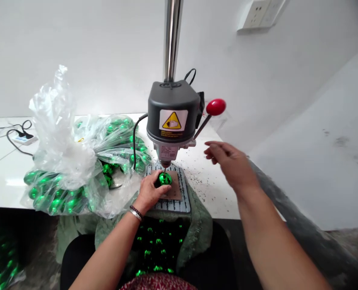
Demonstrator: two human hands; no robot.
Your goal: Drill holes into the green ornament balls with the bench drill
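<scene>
A shiny green ball ornament (165,179) sits on a brown board (175,191) on the base of a bench drill press (173,112). My left hand (150,188) is closed around the ball from the left, thumb along its near side. The thin drill bit (165,169) points down at the top of the ball; whether it touches cannot be made out. To the right of the machine, my right hand (231,163) hangs in the air below the red-knobbed lever (216,107), apart from it. Its fingers are loosely bent and apart, with nothing visible between them.
Clear plastic bags (64,161) of green balls stand on the white table (3,161) at the left. More green balls (157,245) lie below the table edge in green cloth (199,233). Shavings cover the tabletop right of the metal base (185,201). A power strip (24,139) is far left.
</scene>
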